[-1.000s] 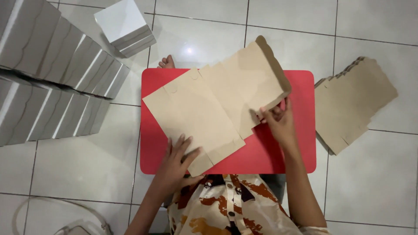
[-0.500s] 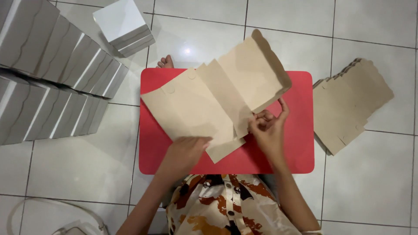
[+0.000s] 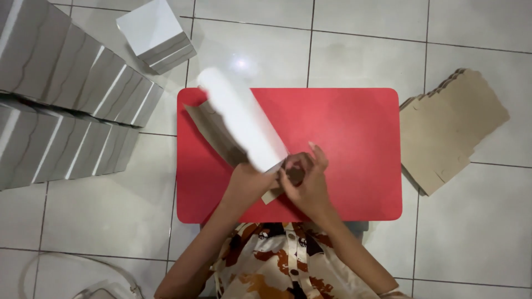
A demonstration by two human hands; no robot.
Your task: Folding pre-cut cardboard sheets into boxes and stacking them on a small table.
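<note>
A cardboard box blank [image 3: 239,124], white outside and brown inside, is folded up into a long shape over the red table [image 3: 354,138]. It is motion-blurred and tilts from upper left to lower right. My left hand [image 3: 249,180] grips its near end from the left. My right hand [image 3: 306,182] holds the same end from the right, fingers curled around a brown flap. Both hands meet at the table's near middle.
Rows of folded white boxes [image 3: 61,111] are stacked on the tiled floor at left, with one single box [image 3: 158,33] above them. A pile of flat brown blanks [image 3: 449,130] lies on the floor right of the table. A cable loop [image 3: 83,266] lies at lower left.
The flat blank that lay spread on the table has been folded up into a narrow box shape, white side out. Both hands have come together at its near end.
</note>
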